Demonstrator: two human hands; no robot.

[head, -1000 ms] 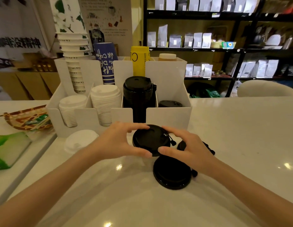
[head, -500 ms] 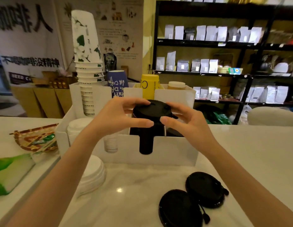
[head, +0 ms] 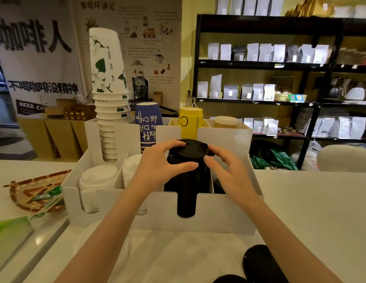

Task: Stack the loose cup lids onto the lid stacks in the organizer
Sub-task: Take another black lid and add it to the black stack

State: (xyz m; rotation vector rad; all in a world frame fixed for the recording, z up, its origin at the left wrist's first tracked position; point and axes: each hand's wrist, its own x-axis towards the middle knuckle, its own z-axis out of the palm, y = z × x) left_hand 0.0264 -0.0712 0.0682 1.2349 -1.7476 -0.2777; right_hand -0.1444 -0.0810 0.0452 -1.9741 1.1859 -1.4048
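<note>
A black cup lid (head: 189, 150) sits on top of the black lid stack (head: 187, 193) in the white organizer (head: 219, 215). My left hand (head: 157, 166) grips the lid's left side, thumb along its front rim. My right hand (head: 229, 170) touches its right side, thumb at the rim and fingers spread. Two white lid stacks (head: 96, 180) fill the organizer's left slots; my left hand partly hides one. A loose black lid (head: 262, 264) lies on the counter at the bottom right, with the edge of another (head: 229, 279) beside it.
Stacked paper cups (head: 110, 111), a blue cup stack (head: 147, 125) and a yellow cup stack (head: 191, 122) stand in the organizer's back row. A woven tray (head: 35, 190) and a green packet (head: 6, 237) lie at the left. Dark shelves (head: 280, 66) stand behind the counter.
Both hands lifted the black lid off the counter and brought it down onto the black stack in the organizer. The camera tilted up, so the loose lids slid toward the bottom edge.
</note>
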